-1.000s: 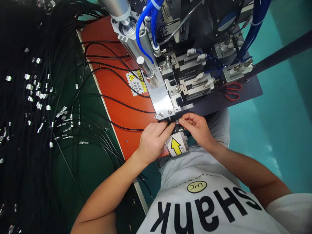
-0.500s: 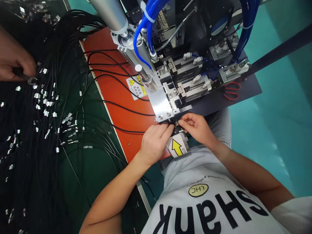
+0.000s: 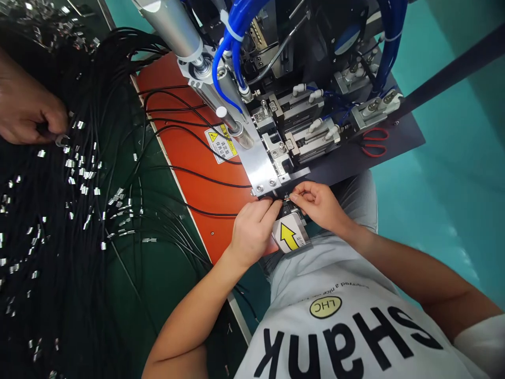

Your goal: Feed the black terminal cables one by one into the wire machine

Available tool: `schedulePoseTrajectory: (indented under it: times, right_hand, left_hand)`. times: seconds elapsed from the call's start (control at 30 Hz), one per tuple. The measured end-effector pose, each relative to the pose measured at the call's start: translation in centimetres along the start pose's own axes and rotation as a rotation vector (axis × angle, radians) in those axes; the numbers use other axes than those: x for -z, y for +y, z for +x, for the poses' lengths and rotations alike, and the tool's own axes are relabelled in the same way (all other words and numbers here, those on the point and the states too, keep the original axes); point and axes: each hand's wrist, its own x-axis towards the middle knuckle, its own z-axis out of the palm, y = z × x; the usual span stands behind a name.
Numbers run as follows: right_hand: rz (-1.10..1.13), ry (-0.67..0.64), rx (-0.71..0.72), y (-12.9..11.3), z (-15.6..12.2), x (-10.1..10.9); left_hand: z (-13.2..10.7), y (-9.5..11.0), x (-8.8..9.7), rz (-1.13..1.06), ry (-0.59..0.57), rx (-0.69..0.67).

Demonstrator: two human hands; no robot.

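Counter (image 3: 126, 295) of dark green, cut off by the frame, spreads left of the left hand (image 3: 252, 231), under slim black cables (image 3: 122, 45) with shiny metal ends. Beyond both hands stands a silver-metal machine (image 3: 258, 171) with blue tubes; a flat orange-red panel (image 3: 229, 202) lies beside the left hand. The left hand's fingers bend at the machine's near edge, their grip hidden. The right hand (image 3: 321, 208) pinches a tiny thin piece (image 3: 287, 197), too small to make out, beside the left fingertips.
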Motion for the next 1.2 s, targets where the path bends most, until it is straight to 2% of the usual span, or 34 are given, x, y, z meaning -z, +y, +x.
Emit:
schedulePoseTrajectory:
  times: [0.13, 0.33, 0.5, 0.67, 0.73, 0.8, 0.87, 0.97, 1.03, 1.1, 1.2]
  right_hand:
    - [-0.061, 0.012, 0.015, -0.2, 0.1, 0.2]
    - [-0.041, 0.110, 0.095, -0.9, 0.3, -0.9]
    - [-0.035, 0.126, 0.151, -0.9, 0.0, -1.8]
    - [-0.189, 0.224, 0.315, -0.8, -0.8, -2.0]
    - [-0.229, 0.231, 0.328, -0.8, -1.0, -1.9]
    - [-0.213, 0.233, 0.285, -0.8, -1.0, -1.8]
    - [-0.124, 0.199, 0.179, -0.7, -0.7, -1.7]
    - [0.058, 0.092, -0.017, -0.7, -0.1, -1.4]
    - [0.070, 0.029, -0.059, -0.9, 0.1, -1.0]
    - [-0.042, 0.029, 0.024, -1.1, -0.4, -0.6]
    - [-0.300, 0.098, 0.277, -1.4, -1.7, -0.2]
  left_hand:
    - [-0.2, -0.1, 0.0, -0.029, 0.005, -0.013]
    - [-0.4, -0.1, -0.1, -0.032, 0.008, 0.003]
    - [-0.5, -0.1, -0.2, -0.030, -0.002, 0.017]
    - [-0.5, -0.1, -0.1, -0.051, -0.030, 0.018]
    - [-0.5, -0.1, -0.1, -0.053, -0.026, 0.018]
    - [-0.5, -0.1, -0.1, -0.053, -0.022, 0.018]
    - [-0.6, -0.1, -0.2, -0.053, -0.022, 0.014]
    - [-0.6, 0.0, -0.2, -0.057, -0.035, 0.032]
    - [-0.5, 0.1, -0.2, -0.063, -0.052, 0.055]
    - [-0.3, 0.2, 0.0, -0.068, -0.056, 0.069]
    - [-0.2, 0.6, 0.4, -0.014, -0.033, 0.076]
